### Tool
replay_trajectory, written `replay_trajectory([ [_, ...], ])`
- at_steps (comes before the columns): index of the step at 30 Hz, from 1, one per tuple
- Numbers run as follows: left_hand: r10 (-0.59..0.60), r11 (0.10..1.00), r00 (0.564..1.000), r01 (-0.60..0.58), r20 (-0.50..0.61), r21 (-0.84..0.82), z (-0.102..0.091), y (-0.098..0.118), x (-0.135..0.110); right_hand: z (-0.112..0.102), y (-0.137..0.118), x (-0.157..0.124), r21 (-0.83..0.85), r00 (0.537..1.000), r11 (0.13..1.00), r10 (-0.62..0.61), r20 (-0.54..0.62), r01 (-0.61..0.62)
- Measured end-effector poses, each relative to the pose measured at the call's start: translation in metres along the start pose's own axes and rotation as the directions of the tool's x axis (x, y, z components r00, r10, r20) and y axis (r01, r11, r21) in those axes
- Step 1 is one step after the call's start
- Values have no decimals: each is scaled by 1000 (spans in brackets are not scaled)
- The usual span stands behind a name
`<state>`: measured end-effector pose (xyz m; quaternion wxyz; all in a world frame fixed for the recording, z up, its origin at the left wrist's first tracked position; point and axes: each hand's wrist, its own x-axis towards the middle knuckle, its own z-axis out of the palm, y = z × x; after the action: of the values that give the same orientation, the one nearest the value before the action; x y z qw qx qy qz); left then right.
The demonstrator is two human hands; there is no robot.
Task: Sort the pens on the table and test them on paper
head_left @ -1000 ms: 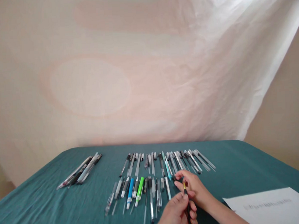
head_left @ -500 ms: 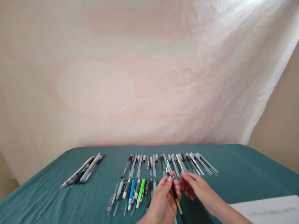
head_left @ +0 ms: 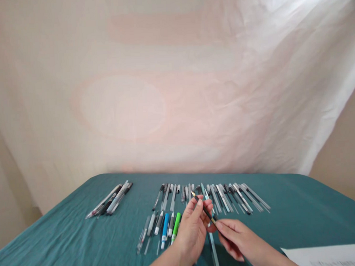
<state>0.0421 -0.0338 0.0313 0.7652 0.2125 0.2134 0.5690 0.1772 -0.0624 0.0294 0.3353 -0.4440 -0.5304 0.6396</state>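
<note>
Print on the paper (head_left: pixel 326 255), toward the near right corner of the green surface (head_left: pixel 67 242): blurred, we can't read it. Any pen labels: too small for us. Left hand (head_left: pixel 192 229): forearm from below, palm turned inward, thumb over the black pen (head_left: pixel 206 212), fingers curled behind. Right hand (head_left: pixel 238 237): in from lower right, thumb and fingers pinching the pen's rear end. So we log both hands closed around one pen, gold tip angled toward the surface's far left corner. Pen is held over the middle of the surface, between the far pen row (head_left: pixel 222 196) and the near edge. Blue pen (head_left: pixel 165 231) and green pen (head_left: pixel 175 226) lie left of the left hand.
</note>
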Motion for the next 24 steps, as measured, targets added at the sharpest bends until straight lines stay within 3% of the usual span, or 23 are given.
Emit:
replay_trajectory([
  [5,67,978,997,-73,36,194,1,15,3,-4,-8,-2,179,1000,984,-18,-14,20],
  [10,75,946,997,-79,24,314,-5,24,8,-7,0,-3,239,997,968,78,-20,-71],
  [13,94,909,995,-95,23,406,-8,22,8,-8,17,-3,159,996,985,75,-39,-68],
  [17,82,885,994,-106,74,453,-7,18,5,-9,38,-3,-68,985,994,-94,-146,85],
  [24,81,860,996,-93,46,501,-4,16,2,-10,43,-6,-231,961,962,-194,-195,148],
])
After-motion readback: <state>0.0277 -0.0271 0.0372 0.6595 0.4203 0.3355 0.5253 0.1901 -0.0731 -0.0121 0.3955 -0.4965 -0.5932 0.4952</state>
